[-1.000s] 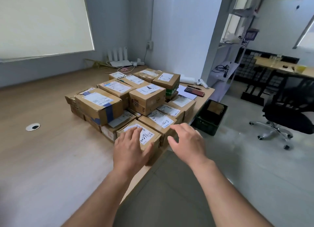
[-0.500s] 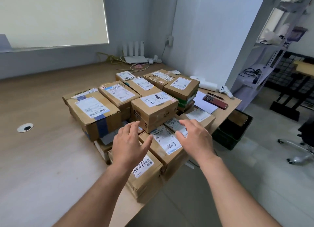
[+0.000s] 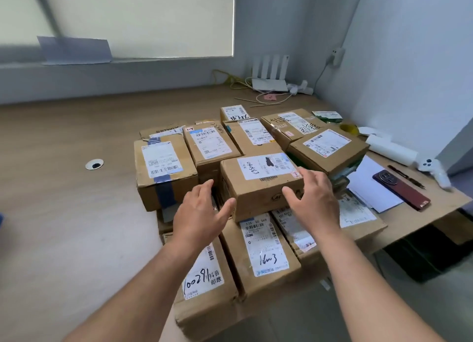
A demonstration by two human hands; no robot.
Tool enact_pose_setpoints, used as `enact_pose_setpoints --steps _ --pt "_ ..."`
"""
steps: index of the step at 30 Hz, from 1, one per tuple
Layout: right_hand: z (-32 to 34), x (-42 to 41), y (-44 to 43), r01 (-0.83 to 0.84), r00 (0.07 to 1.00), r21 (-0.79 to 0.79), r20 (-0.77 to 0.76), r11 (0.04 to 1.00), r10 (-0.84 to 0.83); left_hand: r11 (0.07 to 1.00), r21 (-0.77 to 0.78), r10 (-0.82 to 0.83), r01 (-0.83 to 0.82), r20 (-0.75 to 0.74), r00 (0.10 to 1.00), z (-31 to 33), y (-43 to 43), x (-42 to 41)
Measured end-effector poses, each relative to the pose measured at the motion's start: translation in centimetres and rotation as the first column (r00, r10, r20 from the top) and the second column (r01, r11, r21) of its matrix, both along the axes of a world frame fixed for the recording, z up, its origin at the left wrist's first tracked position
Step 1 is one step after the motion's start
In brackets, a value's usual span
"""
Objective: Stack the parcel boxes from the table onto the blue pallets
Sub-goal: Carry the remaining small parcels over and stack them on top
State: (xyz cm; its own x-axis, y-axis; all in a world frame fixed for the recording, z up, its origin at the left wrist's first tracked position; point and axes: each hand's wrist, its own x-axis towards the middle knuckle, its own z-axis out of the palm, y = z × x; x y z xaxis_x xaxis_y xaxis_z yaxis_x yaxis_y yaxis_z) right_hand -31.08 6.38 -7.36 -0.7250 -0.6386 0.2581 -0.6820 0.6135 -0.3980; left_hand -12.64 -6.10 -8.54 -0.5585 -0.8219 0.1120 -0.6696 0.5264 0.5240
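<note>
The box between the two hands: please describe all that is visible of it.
The box is closed brown cardboard, resting on lower parcels. Its top bears a white label with handwritten digits, a black blot and a barcode; its front shows a round mark. The open left hand is beside its left corner, the right hand over its right corner; contact is unclear.

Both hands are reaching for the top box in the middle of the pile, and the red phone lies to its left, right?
No. The head view shows the red phone lying to the right of the top box. The left hand and right hand do reach for that box.
</note>
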Motion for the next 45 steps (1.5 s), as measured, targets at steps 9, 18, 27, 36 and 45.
enact_pose_setpoints --steps 9,18,27,36,45 --pt "-1.2 -6.5 -2.3 -0.077 0.923 -0.033 0.375 0.996 0.084 0.947 0.274 0.166 -0.167 0.026 0.986 0.4 0.6 -5.7" --pt "-3.4 -9.0 -1.3 -0.098 0.454 -0.363 0.813 0.927 0.366 0.846 0.513 0.295 -0.145 -0.224 0.929 -0.1 2.4 -6.6" --pt "-4.8 -10.3 0.7 -0.217 0.286 -0.467 0.809 0.857 0.514 0.86 0.508 0.273 -0.054 -0.369 0.888 -0.7 5.0 -5.2" --pt "-3.8 -7.0 -0.5 -0.323 0.285 -0.545 0.724 0.774 0.629 0.885 0.446 0.353 -0.135 -0.452 0.819 0.8 6.6 -1.2" --pt "-1.1 -1.2 -2.1 -0.368 0.246 -0.606 0.668 0.705 0.702 0.903 0.39 0.365 -0.182 -0.47 0.803 2.5 6.7 6.2"
